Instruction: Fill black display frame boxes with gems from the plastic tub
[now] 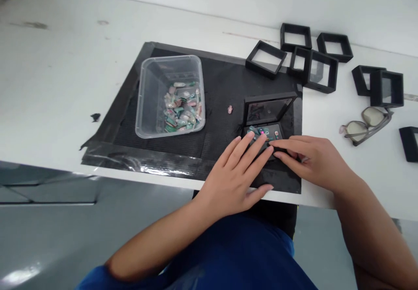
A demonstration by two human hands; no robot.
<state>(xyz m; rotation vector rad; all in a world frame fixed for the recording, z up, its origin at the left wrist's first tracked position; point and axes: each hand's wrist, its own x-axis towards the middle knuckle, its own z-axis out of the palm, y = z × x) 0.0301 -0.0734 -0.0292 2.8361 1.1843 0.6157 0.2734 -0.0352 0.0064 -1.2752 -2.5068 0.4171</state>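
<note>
A small black case (269,98) stands with its clear-windowed lid raised, at the right end of a black mat (215,81). Teal and pink decorated pieces that look like false nails (267,131) lie inside it. My left hand (230,172) rests over the case's front left part, fingers stretched and spread, hiding some of the inside. At the front right of the case, my right hand (316,157) has thumb and index finger nearly together in a pinch; anything between them is too small to make out. One pink piece (230,109) lies alone on the mat.
Left of the case is a clear plastic tub (139,102) holding many similar pieces. Several black frames (295,37) lie at the back right of the white table (75,72). A pair of glasses (367,124) sits to the right. A black scrap (95,117) lies left.
</note>
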